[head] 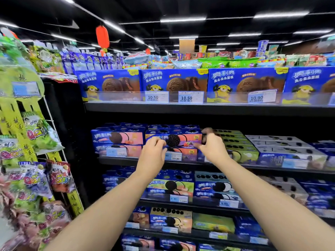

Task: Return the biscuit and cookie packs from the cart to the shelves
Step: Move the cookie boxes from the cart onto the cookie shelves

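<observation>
A blue and pink cookie box with a dark sandwich cookie printed on it lies on top of a matching box on the second shelf. My left hand holds its left front end with curled fingers. At the box's right end my right hand grips with the thumb in front and the fingers reaching behind. Both arms stretch forward from the bottom of the view. The cart is out of sight.
Large blue cookie boxes line the top shelf behind price tags. Green boxes and white boxes stand to the right of my hands. A rack of candy bags hangs at the left. Lower shelves hold more cookie boxes.
</observation>
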Demonstrator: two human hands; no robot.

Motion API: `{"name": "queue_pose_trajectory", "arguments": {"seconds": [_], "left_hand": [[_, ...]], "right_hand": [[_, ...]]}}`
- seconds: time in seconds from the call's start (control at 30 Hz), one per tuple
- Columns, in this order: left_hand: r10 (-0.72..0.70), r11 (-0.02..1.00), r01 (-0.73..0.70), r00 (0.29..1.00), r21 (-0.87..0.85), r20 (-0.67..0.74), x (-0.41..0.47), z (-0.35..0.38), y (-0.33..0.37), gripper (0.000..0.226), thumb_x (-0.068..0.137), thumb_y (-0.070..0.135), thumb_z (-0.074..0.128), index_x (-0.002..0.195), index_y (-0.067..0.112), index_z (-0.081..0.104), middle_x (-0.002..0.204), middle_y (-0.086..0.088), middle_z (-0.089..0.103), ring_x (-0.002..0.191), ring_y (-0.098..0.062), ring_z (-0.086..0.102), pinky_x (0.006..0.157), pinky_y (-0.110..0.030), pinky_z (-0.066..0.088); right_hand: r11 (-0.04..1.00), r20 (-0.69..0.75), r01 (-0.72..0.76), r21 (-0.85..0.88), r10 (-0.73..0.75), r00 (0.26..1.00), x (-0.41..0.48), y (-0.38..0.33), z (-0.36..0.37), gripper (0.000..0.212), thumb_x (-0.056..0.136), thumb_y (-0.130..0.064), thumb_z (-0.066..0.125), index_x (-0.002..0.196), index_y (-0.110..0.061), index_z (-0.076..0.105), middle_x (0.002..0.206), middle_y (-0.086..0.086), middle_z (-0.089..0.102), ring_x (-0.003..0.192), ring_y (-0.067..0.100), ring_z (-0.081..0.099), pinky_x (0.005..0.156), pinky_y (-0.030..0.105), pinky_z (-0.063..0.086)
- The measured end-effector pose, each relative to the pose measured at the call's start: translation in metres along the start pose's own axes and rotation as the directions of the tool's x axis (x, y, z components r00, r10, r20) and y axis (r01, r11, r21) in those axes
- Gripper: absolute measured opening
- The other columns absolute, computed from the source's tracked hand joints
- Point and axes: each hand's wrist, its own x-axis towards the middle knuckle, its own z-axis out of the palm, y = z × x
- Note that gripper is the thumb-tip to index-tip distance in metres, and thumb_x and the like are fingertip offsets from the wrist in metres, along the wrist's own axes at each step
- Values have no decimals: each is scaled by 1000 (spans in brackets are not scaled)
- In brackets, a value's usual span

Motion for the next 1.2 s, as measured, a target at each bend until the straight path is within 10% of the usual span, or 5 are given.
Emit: {"name": "queue_pose_trajectory", "arguments": {"seconds": [0.3,0.8,1.2], "left_hand": [[29,1000,-28,997,-9,78,-22,-1,16,26,100,24,58,123,11,63,119,-4,58,109,-26,55,93,-38,45],[264,958,-185,868,-218,421,-184,98,107,21,102,29,47,104,14,61,103,-8,63,100,-30,58,83,-44,49],[112,991,3,532,-134,840,-429,245,82,14,98,29,47,100,18,55,101,-10,66,95,-36,63,77,-41,48]], "right_hand": [[996,-60,76,-43,-79,995,-54,-10,-10,4,97,-23,65,96,-22,61,91,-4,62,85,18,61,77,31,50],[925,181,-103,-366,179,967,-271,109,-21,12,94,-24,60,91,-16,69,91,4,71,91,29,65,81,39,50],[900,644,-142,-413,399,653,-452,297,142,22,99,-30,52,113,-20,66,113,7,69,102,30,66,88,39,53]]}}
